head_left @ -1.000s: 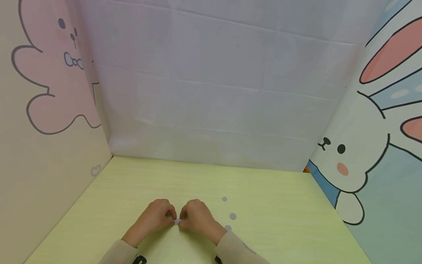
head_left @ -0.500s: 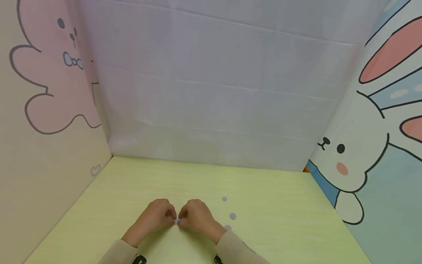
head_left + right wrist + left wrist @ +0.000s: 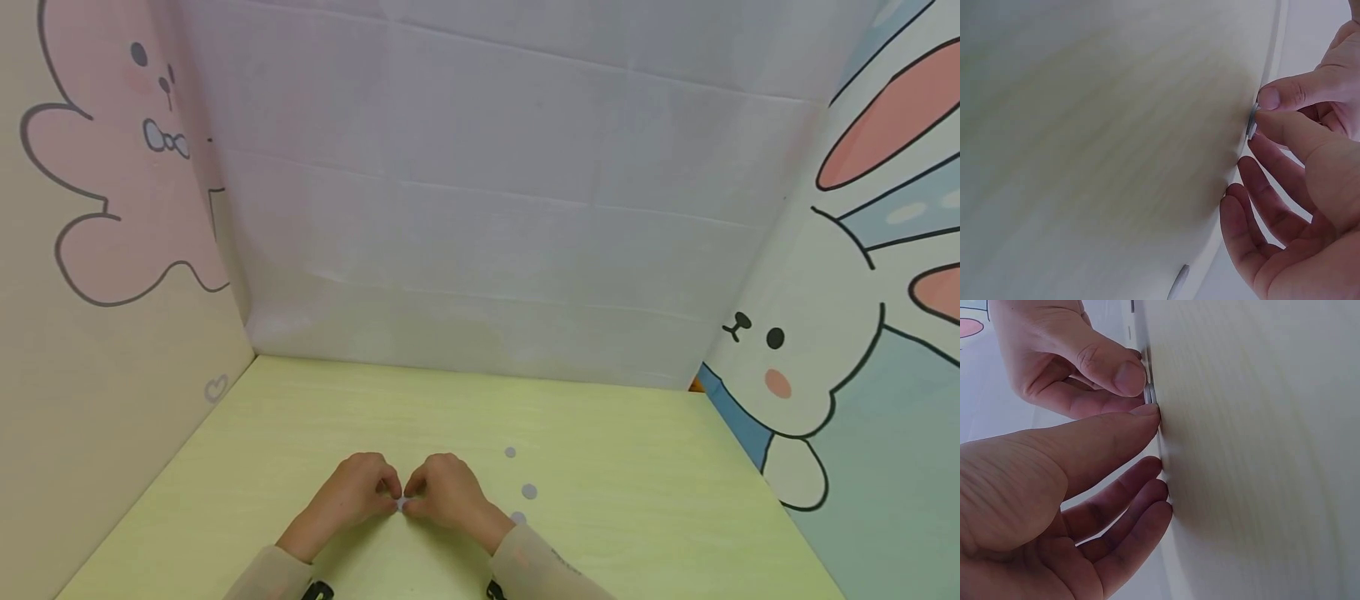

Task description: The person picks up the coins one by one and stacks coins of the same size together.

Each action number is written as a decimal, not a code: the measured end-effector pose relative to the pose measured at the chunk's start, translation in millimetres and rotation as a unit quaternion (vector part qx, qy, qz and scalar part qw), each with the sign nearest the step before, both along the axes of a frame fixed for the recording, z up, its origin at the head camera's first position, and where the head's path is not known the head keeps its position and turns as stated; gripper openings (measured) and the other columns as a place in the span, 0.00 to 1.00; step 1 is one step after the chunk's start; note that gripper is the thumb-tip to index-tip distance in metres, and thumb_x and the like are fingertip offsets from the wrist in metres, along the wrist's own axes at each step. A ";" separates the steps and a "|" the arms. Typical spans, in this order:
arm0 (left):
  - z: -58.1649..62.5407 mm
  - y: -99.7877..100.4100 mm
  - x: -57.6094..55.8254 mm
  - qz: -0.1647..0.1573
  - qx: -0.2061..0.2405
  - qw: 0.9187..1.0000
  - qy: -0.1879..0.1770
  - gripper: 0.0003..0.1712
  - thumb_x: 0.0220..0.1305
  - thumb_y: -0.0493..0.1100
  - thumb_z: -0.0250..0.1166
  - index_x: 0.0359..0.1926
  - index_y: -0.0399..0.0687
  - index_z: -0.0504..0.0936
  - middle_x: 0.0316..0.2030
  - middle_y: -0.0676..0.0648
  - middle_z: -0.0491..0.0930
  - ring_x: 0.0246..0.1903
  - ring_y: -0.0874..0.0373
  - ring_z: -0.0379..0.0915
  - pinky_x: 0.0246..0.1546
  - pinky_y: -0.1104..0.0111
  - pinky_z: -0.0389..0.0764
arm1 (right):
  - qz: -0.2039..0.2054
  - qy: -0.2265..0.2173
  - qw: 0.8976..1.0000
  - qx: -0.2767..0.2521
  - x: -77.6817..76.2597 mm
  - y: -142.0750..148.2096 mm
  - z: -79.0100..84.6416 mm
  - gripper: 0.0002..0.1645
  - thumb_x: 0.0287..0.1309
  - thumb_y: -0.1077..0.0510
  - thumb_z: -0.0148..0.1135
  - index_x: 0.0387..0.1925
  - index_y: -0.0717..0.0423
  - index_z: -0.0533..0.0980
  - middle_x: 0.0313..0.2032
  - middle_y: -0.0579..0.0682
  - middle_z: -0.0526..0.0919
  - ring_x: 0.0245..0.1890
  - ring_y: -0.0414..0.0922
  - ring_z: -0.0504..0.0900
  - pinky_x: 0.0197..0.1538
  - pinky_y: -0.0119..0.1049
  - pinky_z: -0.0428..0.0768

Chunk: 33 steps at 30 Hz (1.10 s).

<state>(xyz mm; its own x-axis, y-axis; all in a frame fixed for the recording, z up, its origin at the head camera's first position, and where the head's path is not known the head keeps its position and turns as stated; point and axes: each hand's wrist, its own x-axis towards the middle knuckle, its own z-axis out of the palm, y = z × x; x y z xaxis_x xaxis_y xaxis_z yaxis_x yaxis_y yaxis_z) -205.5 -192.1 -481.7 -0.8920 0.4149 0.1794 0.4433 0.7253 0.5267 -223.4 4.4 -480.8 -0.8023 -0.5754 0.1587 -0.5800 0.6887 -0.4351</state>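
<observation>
Silver coins (image 3: 401, 504), at least two with their edges lying one on the other in the left wrist view, sit low at the tabletop between my hands. My left hand (image 3: 360, 487) pinches their left side with thumb and index finger, the other fingers loosely curled near the table. From the opposite side my right hand (image 3: 448, 492) pinches them the same way. Both thumbs meet the coins (image 3: 1150, 394) at the near edge, while the index fingertips are mostly hidden. In the right wrist view the coins (image 3: 1252, 122) show as thin grey rims between the thumbs.
Right of my hands, single coins lie flat on the pale yellow table (image 3: 637, 483): a small one (image 3: 510, 452) farthest back, a larger one (image 3: 529, 492) nearer, and another (image 3: 518, 518) partly behind my right wrist. A white sheet (image 3: 480, 208) and printed side panels enclose the table.
My right hand has shifted slightly left, narrowing the gap between the fingertips of both hands. My left hand and the loose coins stay in place.
</observation>
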 end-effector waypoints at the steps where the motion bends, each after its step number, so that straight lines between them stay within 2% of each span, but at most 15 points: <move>1: 0.0 0.0 0.1 0.000 0.000 1.000 -0.001 0.11 0.49 0.34 0.84 0.27 0.53 0.90 0.28 0.57 0.81 0.30 0.63 0.71 0.32 0.69 0.75 | 0.000 0.000 1.000 0.000 -0.2 0.0 0.0 0.05 0.54 0.55 0.82 0.32 0.50 0.92 0.31 0.37 0.91 0.32 0.29 0.80 0.38 0.22 0.76; 9: -1.1 0.3 -0.4 0.002 -0.003 1.000 0.003 0.11 0.49 0.33 0.83 0.27 0.52 0.90 0.29 0.57 0.81 0.30 0.63 0.73 0.33 0.69 0.76 | -0.004 -0.028 0.999 -0.016 -0.8 3.6 -0.5 0.06 0.54 0.56 0.83 0.34 0.50 0.92 0.33 0.38 0.91 0.33 0.29 0.79 0.39 0.24 0.77; 14: -0.2 -0.2 -0.6 0.008 -0.002 1.000 -0.003 0.11 0.50 0.33 0.83 0.27 0.53 0.90 0.29 0.57 0.82 0.31 0.62 0.73 0.34 0.69 0.76 | -0.008 -0.027 1.000 -0.012 -2.5 6.4 -2.2 0.07 0.53 0.56 0.83 0.34 0.51 0.92 0.33 0.39 0.90 0.34 0.30 0.80 0.41 0.25 0.79; 21: 1.3 -2.0 0.1 -0.005 0.004 1.000 0.000 0.10 0.50 0.34 0.83 0.26 0.52 0.90 0.29 0.58 0.82 0.31 0.63 0.72 0.34 0.68 0.75 | -0.011 -0.038 0.999 -0.013 -1.8 5.9 -2.2 0.06 0.51 0.58 0.83 0.33 0.51 0.92 0.33 0.38 0.90 0.35 0.31 0.81 0.43 0.26 0.80; 27: 1.2 -3.9 0.4 -0.011 0.013 1.000 -0.012 0.10 0.51 0.33 0.83 0.27 0.51 0.90 0.29 0.57 0.82 0.30 0.64 0.70 0.33 0.70 0.74 | -0.016 -0.049 0.999 -0.012 0.5 4.3 -0.1 0.06 0.51 0.59 0.84 0.32 0.51 0.92 0.33 0.38 0.91 0.35 0.31 0.82 0.43 0.26 0.80; 33: 0.6 -4.4 0.1 -0.003 0.017 1.000 -0.022 0.10 0.51 0.32 0.83 0.26 0.51 0.91 0.29 0.57 0.82 0.30 0.63 0.69 0.32 0.70 0.74 | -0.013 -0.044 0.999 -0.011 2.5 2.2 2.8 0.06 0.52 0.59 0.83 0.32 0.51 0.91 0.33 0.39 0.91 0.36 0.32 0.82 0.44 0.26 0.80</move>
<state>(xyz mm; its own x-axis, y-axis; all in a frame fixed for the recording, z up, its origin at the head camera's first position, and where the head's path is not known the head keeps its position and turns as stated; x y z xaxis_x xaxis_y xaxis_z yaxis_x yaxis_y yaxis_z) -205.3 -196.4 -481.2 -0.8967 0.4150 0.1541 0.4237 0.7035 0.5706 -220.9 6.6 -477.9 -0.8285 -0.5509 0.1003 -0.5210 0.6929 -0.4984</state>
